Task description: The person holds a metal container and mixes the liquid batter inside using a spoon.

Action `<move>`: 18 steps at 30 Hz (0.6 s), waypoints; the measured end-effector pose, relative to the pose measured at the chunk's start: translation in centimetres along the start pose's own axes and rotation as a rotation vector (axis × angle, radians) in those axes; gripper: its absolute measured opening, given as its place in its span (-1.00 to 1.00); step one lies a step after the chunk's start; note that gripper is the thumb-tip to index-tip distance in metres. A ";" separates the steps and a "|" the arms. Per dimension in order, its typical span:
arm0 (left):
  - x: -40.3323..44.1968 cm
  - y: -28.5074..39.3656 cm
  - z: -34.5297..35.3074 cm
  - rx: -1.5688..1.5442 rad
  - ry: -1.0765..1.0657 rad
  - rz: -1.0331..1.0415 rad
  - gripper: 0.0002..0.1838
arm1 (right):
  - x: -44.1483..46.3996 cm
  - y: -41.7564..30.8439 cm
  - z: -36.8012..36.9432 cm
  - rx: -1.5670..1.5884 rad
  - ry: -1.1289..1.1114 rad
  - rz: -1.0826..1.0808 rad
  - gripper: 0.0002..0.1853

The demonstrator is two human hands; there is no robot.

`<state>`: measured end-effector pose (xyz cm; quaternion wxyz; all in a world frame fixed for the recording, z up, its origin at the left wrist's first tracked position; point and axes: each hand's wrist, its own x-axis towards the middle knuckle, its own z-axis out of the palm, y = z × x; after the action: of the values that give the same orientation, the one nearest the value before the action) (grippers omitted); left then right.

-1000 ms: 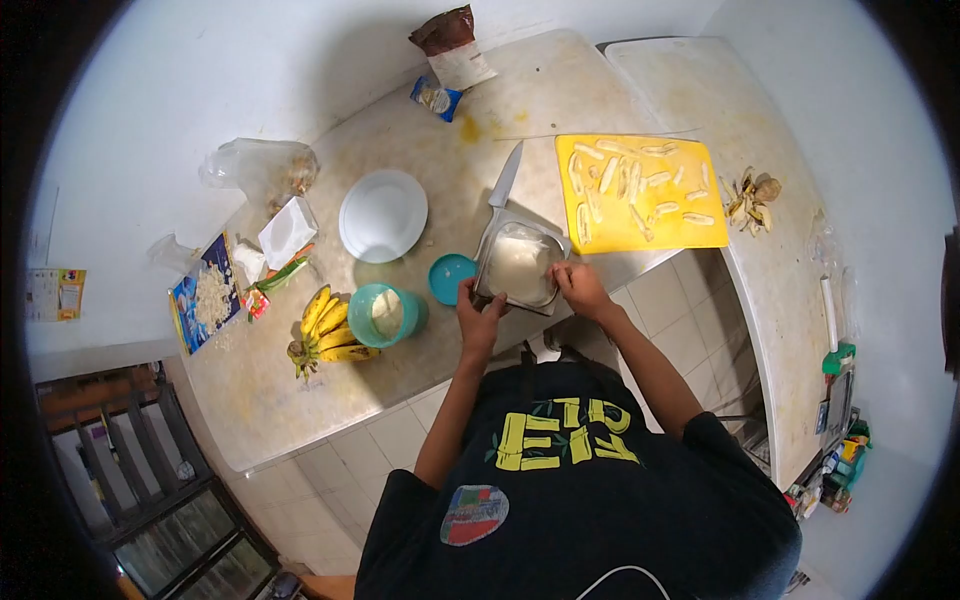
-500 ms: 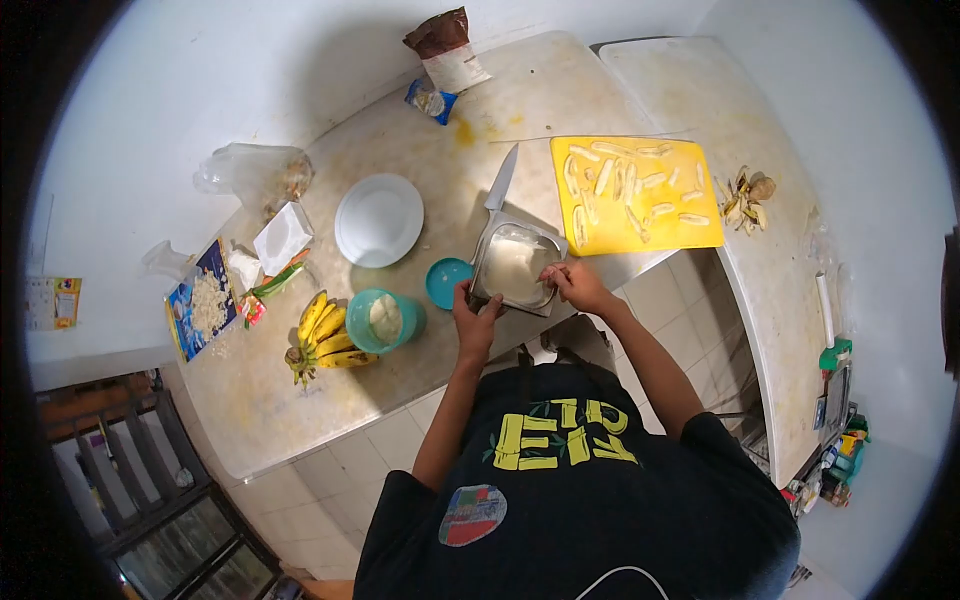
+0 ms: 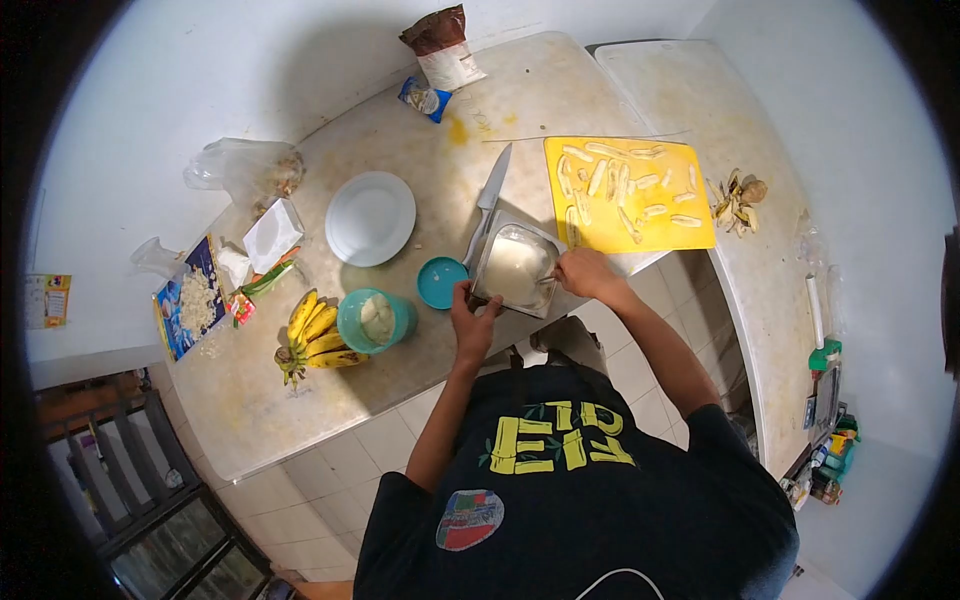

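Observation:
A square metal container (image 3: pixel 532 311) of pale creamy batter (image 3: pixel 512 262) stands near the table's front edge. My left hand (image 3: pixel 475 314) is closed on its near left corner, thumb at the rim. Over the right side, my right hand (image 3: pixel 587 274) pinches a thin metal utensil (image 3: pixel 547 280); its lower end is hidden in the batter. A knife (image 3: pixel 494 180) lies just behind the container, and a round turquoise lid (image 3: pixel 438 282) is beside it on the left. To the right, a yellow cutting board (image 3: pixel 682 236) carries several banana slices (image 3: pixel 613 180).
On the left are a turquoise tub (image 3: pixel 396 335) with something pale inside, a bunch of bananas (image 3: pixel 312 332) and a white plate (image 3: pixel 370 220). Banana peels (image 3: pixel 738 212) lie at the far right. A brown-and-white bag (image 3: pixel 446 60) and a blue packet (image 3: pixel 424 100) stand at the back.
My right hand has turned, its back now facing up, and the utensil has shifted slightly within the batter. My left hand stays on the container. The whole view has shifted slightly.

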<state>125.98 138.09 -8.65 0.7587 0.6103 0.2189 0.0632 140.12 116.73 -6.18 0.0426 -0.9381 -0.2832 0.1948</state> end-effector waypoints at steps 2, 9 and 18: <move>0.1 -0.7 -0.1 0.011 0.000 0.020 -0.57 | 0.3 -0.5 -0.5 0.093 0.052 0.050 -0.70; -0.1 -0.4 -0.1 -0.037 0.024 -0.008 -0.56 | 0.2 0.3 1.5 0.026 0.105 -0.109 -0.74; -0.3 -0.2 0.3 -0.058 0.019 -0.004 -0.56 | 0.0 -1.1 0.3 0.059 0.160 0.028 -0.77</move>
<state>125.81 137.72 -8.69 0.7742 0.5870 0.2251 0.0738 139.38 117.65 -6.22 0.0903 -0.9528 -0.2600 0.1280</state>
